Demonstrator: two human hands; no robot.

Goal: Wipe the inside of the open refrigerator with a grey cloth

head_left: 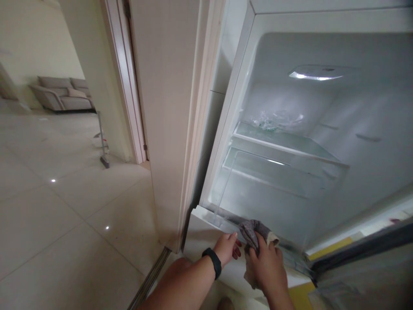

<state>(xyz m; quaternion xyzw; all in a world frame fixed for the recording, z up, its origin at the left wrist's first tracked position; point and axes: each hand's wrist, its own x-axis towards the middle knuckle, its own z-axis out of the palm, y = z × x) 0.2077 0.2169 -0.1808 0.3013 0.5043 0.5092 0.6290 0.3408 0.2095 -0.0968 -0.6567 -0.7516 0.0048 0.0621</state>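
My right hand (267,262) is closed around a crumpled grey cloth (253,230), pressed to the top front edge of the fridge's lower compartment (213,218). Part of the cloth hangs below my fingers. Just left of it is my left hand (227,249), with a black band (213,262) on its wrist. Its fingers are loosely curled, the thumb stands apart, and no object shows in them. The open fridge (274,189) rises behind both hands. Glass shelves (284,140) cross its inside, and clear crumpled plastic (277,120) lies on the upper one.
The fridge door (364,258), with yellow parts, stands open at the right. A pale door panel (167,120) is close on the left. Beyond it, the tiled floor (48,224) holds a broom (103,159) and a grey sofa (63,97).
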